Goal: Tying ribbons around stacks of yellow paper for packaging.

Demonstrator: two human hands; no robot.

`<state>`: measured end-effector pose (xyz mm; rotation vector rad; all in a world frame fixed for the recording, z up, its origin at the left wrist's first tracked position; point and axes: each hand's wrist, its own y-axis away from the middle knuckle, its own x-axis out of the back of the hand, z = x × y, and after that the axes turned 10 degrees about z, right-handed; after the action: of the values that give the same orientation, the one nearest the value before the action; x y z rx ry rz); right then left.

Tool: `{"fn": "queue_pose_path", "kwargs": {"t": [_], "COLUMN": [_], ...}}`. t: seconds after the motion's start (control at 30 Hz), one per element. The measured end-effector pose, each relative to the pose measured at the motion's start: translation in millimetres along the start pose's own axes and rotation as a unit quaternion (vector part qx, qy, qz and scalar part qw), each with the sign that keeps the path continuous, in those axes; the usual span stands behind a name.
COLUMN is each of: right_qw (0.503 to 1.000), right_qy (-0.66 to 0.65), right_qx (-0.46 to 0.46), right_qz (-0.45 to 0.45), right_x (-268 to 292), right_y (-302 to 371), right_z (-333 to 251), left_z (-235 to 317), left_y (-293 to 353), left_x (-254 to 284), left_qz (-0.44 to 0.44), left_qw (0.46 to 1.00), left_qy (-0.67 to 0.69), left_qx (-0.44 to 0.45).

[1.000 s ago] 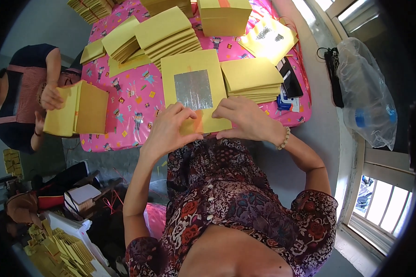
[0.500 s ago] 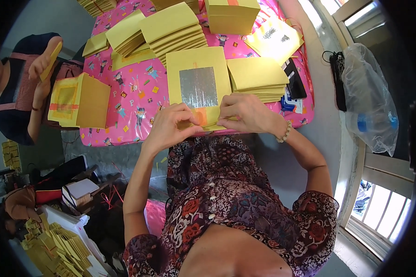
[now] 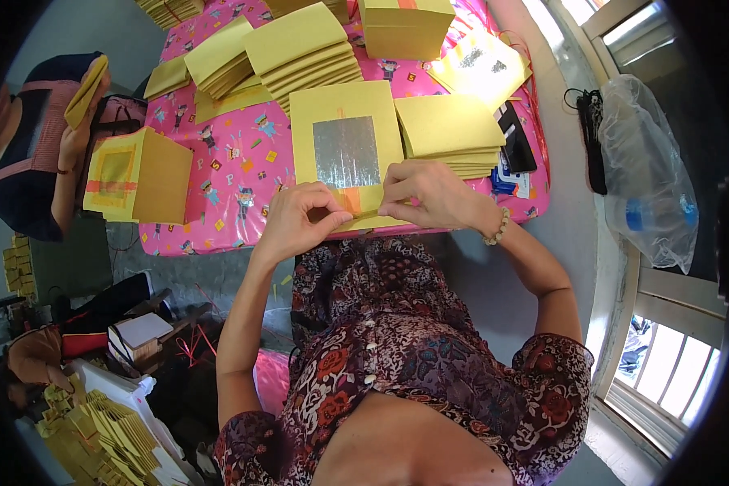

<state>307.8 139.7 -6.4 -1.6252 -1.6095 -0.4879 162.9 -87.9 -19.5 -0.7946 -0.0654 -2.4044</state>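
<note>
A yellow paper sheet (image 3: pixel 308 105) with a silver foil square (image 3: pixel 346 152) lies flat at the table's near edge. Its near border is turned up into a narrow fold, pinched from both sides. At the left end of that fold, my left hand (image 3: pixel 301 217) has thumb and forefinger closed on the paper. My right hand (image 3: pixel 431 194), with a beaded bracelet on the wrist, pinches the same fold further right. Directly right of the sheet rests a pile of folded yellow papers (image 3: pixel 449 130).
Fanned yellow paper piles (image 3: pixel 304 49) and a yellow block (image 3: pixel 405 28) cover the back of the pink patterned table (image 3: pixel 243 194). Another yellow stack (image 3: pixel 158 178) stands left, near a co-worker (image 3: pixel 36 154) holding folded yellow paper. A dark phone (image 3: pixel 517 142) lies right; a clear plastic bag (image 3: pixel 648 178) hangs beyond.
The near border of the sheet is turned up a little more, and my fingertips have shifted slightly away from me. At left, the co-worker's hand and folded paper have moved.
</note>
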Motion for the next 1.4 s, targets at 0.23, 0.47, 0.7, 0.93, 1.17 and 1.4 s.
{"fn": "queue_pose_path", "kwargs": {"t": [0.23,0.47,0.7,0.93,1.17,1.4], "right_qw": [1.0,0.983,0.995,0.991,0.99,0.99], "right_qy": [0.014,0.166,0.06,0.037,0.076,0.105], "right_qx": [-0.001,0.073,0.007,-0.068,-0.1,-0.046], "right_qz": [0.009,0.039,0.079,0.111,0.067,0.081], "right_x": [-2,-16,23,49,42,29], "right_y": [0,6,-27,-83,-112,-135], "right_z": [0,-13,3,44,85,104], "left_z": [1,8,43,23,-5,-12], "left_y": [-1,2,0,-28,-55,-68], "left_x": [0,3,8,-17,-25,-26], "left_qz": [-0.002,0.001,0.248,0.198,0.085,0.061], "left_qw": [1.0,0.999,0.935,0.917,0.933,0.942], "left_qy": [0.002,0.004,-0.139,-0.224,-0.287,-0.278], "left_qx": [0.021,0.04,-0.212,-0.263,-0.202,-0.179]}}
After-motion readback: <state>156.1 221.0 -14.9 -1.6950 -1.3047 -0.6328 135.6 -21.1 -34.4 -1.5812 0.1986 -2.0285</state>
